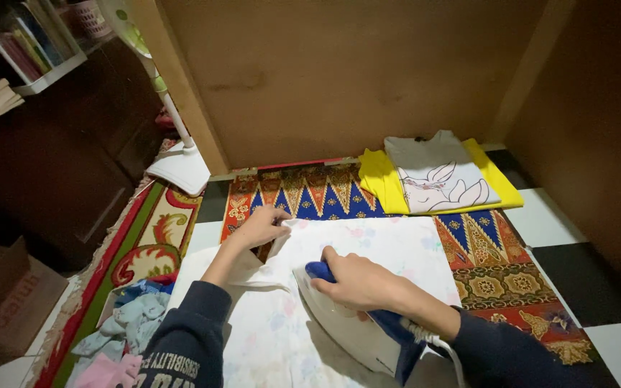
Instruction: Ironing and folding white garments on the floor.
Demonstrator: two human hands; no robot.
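White floral cloth (368, 248), soft and light, lies flat on the patterned mat (497, 276). Right hand (357, 282) grips the iron (346, 323) by its blue handle, fingers wrapped; judged heavy. Left hand (260, 228) pinches the cloth's far edge.

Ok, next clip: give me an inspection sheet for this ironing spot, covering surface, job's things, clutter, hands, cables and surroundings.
Surface: patterned batik cloth spread over a black and white tiled floor.
Job's things: pale floral garment laid flat; white and blue iron resting on it.
Clutter: folded grey shirt stacked on a yellow one; heap of pastel clothes at the lower left.
Hands: right hand grips the iron's handle; left hand pinches the garment's edge.
Cables: white cord leaving the iron's rear.
Surroundings: wooden panel, white fan base, bookshelf, cardboard box.
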